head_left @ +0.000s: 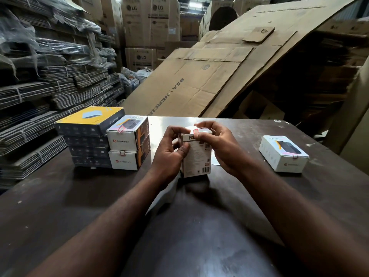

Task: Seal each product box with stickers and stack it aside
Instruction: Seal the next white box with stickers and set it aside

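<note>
The left hand (171, 150) grips a white cardboard product box (197, 158) from its left side, thumb across the front face and fingers curled round the back. The box stands upright on end at the middle of the dark brown tabletop (60, 196), barcode panel facing the camera. The right hand (219, 146) pinches the box's top edge: its thumb presses a small red-bordered sticker (196, 132) folded over the flap, and the forefinger arches over the top. Both forearms reach in from the bottom of the view.

To the left stand two stacked white boxes (125, 148), each with a sticker across its flap, touching a pile of dark flat boxes with a yellow-topped one (89, 121) uppermost. Well apart on the right lies a single white box (283, 154) flat on the tabletop, also stickered.

Beyond the tabletop, large flattened brown cardboard sheets (219, 66) lean at a slant. Tied bundles of flattened cartons (40, 90) fill the left side, some under plastic film, and tall printed brown cartons (149, 21) are stacked at the back.
</note>
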A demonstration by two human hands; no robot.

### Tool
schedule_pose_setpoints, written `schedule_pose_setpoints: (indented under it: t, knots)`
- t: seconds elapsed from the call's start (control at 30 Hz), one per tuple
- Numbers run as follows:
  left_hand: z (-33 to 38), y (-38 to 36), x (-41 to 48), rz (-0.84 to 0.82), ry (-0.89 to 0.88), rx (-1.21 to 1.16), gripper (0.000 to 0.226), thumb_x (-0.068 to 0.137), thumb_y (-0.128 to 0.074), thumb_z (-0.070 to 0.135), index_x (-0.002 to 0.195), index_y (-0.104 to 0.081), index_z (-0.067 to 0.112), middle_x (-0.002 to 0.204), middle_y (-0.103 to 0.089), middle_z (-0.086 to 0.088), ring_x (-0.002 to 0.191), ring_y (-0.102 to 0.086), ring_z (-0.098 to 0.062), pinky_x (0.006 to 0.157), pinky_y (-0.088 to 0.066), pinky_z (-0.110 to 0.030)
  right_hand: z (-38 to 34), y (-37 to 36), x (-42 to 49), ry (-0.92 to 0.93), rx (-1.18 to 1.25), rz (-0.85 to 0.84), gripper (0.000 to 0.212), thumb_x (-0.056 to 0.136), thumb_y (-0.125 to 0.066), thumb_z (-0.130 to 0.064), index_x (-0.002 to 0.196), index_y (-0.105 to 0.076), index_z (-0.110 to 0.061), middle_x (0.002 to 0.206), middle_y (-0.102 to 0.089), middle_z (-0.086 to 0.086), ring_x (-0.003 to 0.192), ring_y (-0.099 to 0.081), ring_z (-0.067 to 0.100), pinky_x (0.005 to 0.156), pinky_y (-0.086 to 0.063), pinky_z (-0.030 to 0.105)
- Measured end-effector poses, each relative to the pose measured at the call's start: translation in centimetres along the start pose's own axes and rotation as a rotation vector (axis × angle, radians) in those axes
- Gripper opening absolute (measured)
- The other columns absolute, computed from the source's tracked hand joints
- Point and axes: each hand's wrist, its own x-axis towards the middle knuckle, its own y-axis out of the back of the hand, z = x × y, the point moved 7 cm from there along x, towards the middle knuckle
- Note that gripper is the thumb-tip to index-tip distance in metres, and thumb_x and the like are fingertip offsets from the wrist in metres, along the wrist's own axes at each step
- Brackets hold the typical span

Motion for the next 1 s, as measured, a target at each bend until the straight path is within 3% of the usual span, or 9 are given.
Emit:
schedule_pose_setpoints:
  t: [0.17,0.33,0.5,0.57,0.67,0.83,1.0]
  knots:
    - [-0.1,0.0,-0.1,0.020,-0.014,0.009,0.022,0.091,-0.057,0.008,0.106,-0.054,0.023,0.115,-0.059,-0.003,0.103,-0.059,-0.025,0.082,-0.057,-0.038,0.8,-0.7,-0.1,-0.060,0.079,-0.039,0.037,0.077,-0.071,-0.020,0.112,-0.061,-0.014,0.096,-0.066,0.009,0.082,-0.065,0.017,0.073,-0.053,0.036]
    - [-0.2,0.4,0.1,0.043,0.003,0.029,0.024,0.088,-0.058,0.012,0.108,-0.054,0.026,0.115,-0.060,-0.003,0.103,-0.060,-0.022,0.086,-0.057,-0.047,0.2,-1.0,-0.2,0.025,0.086,-0.061,0.016,0.078,-0.073,-0.015,0.092,-0.071,-0.021,0.096,-0.069,0.004,0.085,-0.066,0.017,0.077,-0.055,0.037]
    - [-0.1,0.4,0.0,0.048,0.003,0.058,0.025,0.084,-0.058,0.020,0.108,-0.054,0.028,0.120,-0.059,-0.014,0.105,-0.061,-0.024,0.085,-0.058,-0.045,-0.4,-0.9,-0.2,0.051,0.101,-0.047,0.017,0.082,-0.074,-0.003,0.079,-0.074,-0.020,0.126,-0.064,0.004,0.100,-0.067,0.011,0.077,-0.054,0.025]
    - [-0.2,0.4,0.1,0.049,0.006,0.068,0.025,0.084,-0.058,0.020,0.108,-0.055,0.028,0.119,-0.059,-0.012,0.106,-0.062,-0.027,0.085,-0.058,-0.046,-0.6,-0.9,-0.3,0.050,0.078,-0.020,0.014,0.085,-0.074,-0.006,0.080,-0.072,-0.018,0.126,-0.064,0.004,0.097,-0.066,0.012,0.075,-0.054,0.024]
    - [-0.3,0.5,0.1,0.052,0.010,0.087,0.024,0.085,-0.059,0.022,0.107,-0.056,0.029,0.117,-0.060,-0.007,0.110,-0.062,-0.032,0.085,-0.059,-0.049,-0.7,-0.9,-0.4,0.064,0.055,0.026,0.013,0.087,-0.073,-0.010,0.078,-0.072,-0.019,0.117,-0.066,0.000,0.093,-0.066,0.013,0.079,-0.055,0.030]
    - [-0.1,0.5,0.0,0.066,0.005,0.094,0.023,0.085,-0.059,0.021,0.105,-0.057,0.031,0.116,-0.061,-0.006,0.114,-0.061,-0.038,0.087,-0.058,-0.052,-0.2,-0.9,-0.2,0.045,0.120,0.046,0.016,0.085,-0.075,-0.012,0.074,-0.075,-0.023,0.130,-0.063,0.006,0.104,-0.064,0.020,0.089,-0.054,0.039]
    - [0.4,0.5,0.0,0.067,-0.018,0.112,0.026,0.084,-0.060,0.018,0.093,-0.060,0.042,0.111,-0.062,-0.003,0.110,-0.060,-0.046,0.085,-0.057,-0.057,0.2,-0.8,0.0,0.035,0.141,0.061,0.006,0.088,-0.073,-0.009,0.084,-0.071,-0.014,0.134,-0.061,0.007,0.107,-0.065,0.022,0.093,-0.054,0.043]
